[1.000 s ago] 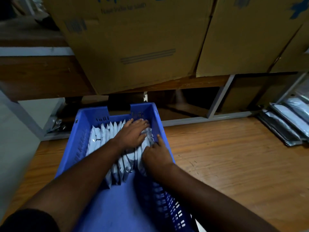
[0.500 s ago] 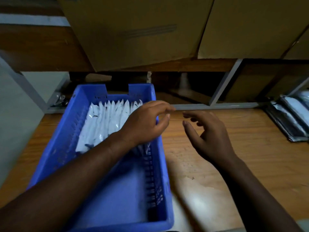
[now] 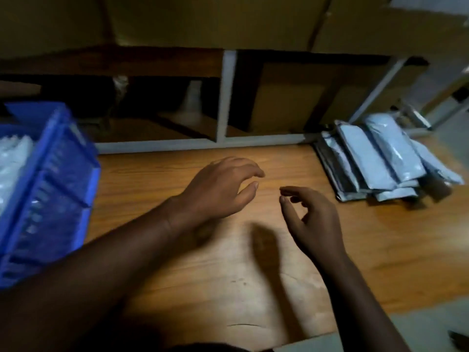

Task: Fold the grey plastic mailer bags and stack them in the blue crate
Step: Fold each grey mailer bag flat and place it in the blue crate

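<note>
Both hands have left the crate (image 3: 50, 189) and now hang over the bare table (image 3: 253, 288), holding nothing. A second ago they were pressing the folded bags down inside the crate. The view has also swung to the right, so the crate now sits at the left edge. I think one bag is done and the next one is about to be fetched.

The left hand (image 3: 218, 191) floats palm down over the middle of the table. Its fingers (image 3: 250, 168) are loosely curled and apart, with the thumb sticking out to the right. The right hand (image 3: 312, 219) is just beside it, a bit nearer. Its fingers (image 3: 289, 191) are bent in a soft hook and also hold nothing. Both hands point toward the right.

The folded bags (image 3: 12, 158) show as a pale row inside the crate. They are blurry, so I cannot count them.

Farther off, at the right back of the table, lies a pile (image 3: 380, 158) of grey bags not yet folded. It is well apart from both hands. Behind the table is a dark shelf (image 3: 177, 118) with brown boxes (image 3: 228, 21) above it.
</note>
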